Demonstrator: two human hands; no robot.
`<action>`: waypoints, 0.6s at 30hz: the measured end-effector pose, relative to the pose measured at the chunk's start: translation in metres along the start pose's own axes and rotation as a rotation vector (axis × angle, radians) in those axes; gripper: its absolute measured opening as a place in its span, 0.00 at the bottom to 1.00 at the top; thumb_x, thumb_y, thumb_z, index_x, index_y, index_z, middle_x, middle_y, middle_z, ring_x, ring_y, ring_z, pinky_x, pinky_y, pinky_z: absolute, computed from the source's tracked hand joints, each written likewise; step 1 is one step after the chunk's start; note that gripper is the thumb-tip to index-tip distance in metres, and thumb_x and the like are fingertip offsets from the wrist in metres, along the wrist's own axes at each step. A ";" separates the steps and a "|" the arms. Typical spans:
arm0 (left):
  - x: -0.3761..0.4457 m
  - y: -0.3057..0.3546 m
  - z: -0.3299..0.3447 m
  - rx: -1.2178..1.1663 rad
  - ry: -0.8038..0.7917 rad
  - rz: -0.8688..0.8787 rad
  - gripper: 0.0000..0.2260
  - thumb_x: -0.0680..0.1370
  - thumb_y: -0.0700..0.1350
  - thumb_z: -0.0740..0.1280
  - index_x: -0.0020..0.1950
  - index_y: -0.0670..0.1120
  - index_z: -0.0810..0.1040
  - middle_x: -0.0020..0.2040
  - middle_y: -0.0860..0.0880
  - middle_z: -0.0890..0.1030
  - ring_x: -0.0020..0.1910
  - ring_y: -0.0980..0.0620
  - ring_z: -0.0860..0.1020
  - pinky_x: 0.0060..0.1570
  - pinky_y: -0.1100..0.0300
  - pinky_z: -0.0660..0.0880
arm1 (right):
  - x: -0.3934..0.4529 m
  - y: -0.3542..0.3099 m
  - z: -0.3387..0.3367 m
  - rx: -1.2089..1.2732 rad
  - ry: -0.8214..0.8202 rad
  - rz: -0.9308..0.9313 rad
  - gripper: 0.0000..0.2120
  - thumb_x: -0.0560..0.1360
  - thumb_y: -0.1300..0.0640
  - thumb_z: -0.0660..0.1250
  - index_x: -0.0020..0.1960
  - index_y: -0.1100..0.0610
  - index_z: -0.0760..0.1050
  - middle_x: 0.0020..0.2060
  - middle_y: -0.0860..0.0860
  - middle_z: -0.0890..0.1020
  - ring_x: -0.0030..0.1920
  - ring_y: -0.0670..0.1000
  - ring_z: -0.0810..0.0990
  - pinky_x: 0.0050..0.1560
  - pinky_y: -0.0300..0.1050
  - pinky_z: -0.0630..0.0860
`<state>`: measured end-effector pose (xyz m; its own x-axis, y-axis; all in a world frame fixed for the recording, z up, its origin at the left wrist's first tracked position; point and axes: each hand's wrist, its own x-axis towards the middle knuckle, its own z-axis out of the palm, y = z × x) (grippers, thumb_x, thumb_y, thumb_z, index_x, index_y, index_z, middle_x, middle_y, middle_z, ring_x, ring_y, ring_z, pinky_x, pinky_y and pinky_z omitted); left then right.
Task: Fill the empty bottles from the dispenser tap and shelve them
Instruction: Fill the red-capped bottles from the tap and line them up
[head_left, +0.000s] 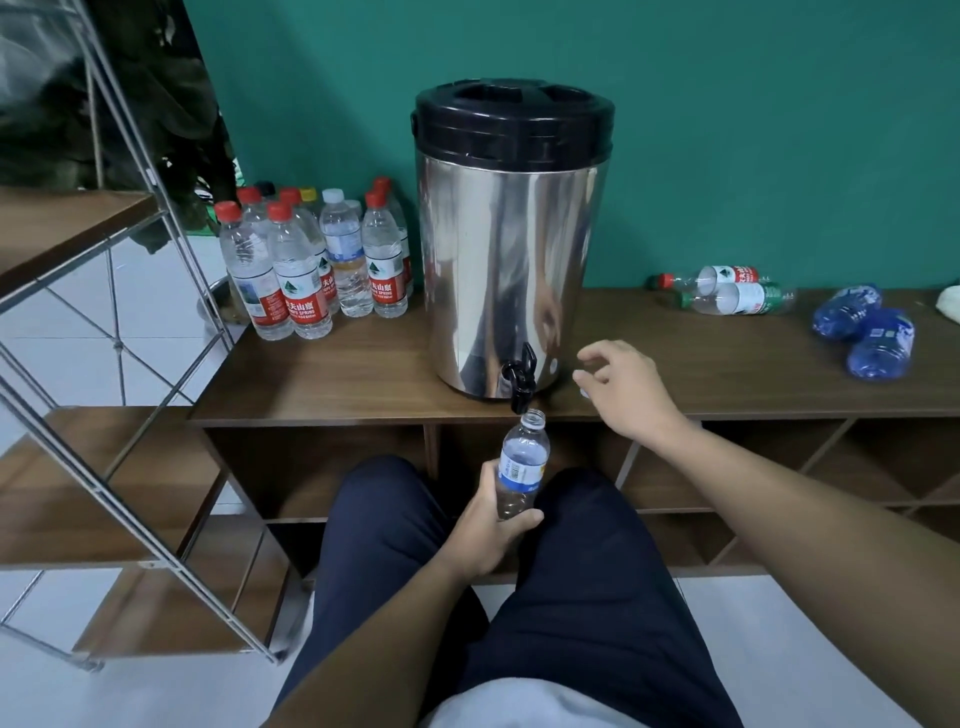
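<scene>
"SPRING" and Chinese characters on red-labelled bottles (301, 291).

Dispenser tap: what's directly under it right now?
Under the tap is the uncapped mouth of a clear bottle, held in the left hand in front of the wooden counter. The right hand hovers beside the tap. Whether water is flowing cannot be seen.

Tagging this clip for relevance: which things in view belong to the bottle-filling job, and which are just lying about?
Job:
- open bottle in left hand
- dispenser tap
- right hand beside the tap
- capped bottles
- lying bottles
- blue bottles
- shelf rack

Lying about:
- pale object at right edge
</scene>
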<state>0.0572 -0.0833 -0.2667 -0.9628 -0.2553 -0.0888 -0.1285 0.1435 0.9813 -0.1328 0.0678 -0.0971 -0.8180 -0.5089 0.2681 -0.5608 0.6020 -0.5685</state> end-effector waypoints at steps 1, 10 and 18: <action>0.001 -0.002 -0.001 0.005 0.003 -0.005 0.31 0.79 0.50 0.80 0.74 0.64 0.66 0.54 0.60 0.82 0.46 0.61 0.81 0.50 0.58 0.77 | -0.003 -0.010 -0.002 0.036 0.014 -0.022 0.08 0.84 0.54 0.73 0.61 0.53 0.84 0.58 0.48 0.83 0.46 0.47 0.87 0.54 0.42 0.79; 0.003 -0.007 -0.004 0.042 0.062 0.002 0.33 0.80 0.48 0.79 0.78 0.60 0.64 0.60 0.55 0.82 0.54 0.59 0.81 0.58 0.58 0.78 | -0.025 -0.089 -0.018 0.317 -0.017 -0.150 0.16 0.87 0.41 0.64 0.48 0.48 0.83 0.39 0.48 0.85 0.43 0.48 0.83 0.48 0.43 0.77; 0.003 -0.005 -0.004 0.036 0.077 0.006 0.31 0.80 0.47 0.78 0.77 0.60 0.65 0.59 0.56 0.82 0.55 0.59 0.81 0.60 0.57 0.79 | -0.017 -0.098 -0.016 0.229 -0.122 -0.178 0.15 0.86 0.48 0.65 0.45 0.52 0.83 0.32 0.52 0.81 0.38 0.55 0.81 0.47 0.51 0.78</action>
<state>0.0560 -0.0889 -0.2714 -0.9427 -0.3267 -0.0677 -0.1323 0.1796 0.9748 -0.0663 0.0273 -0.0341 -0.6807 -0.6720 0.2916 -0.6388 0.3497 -0.6853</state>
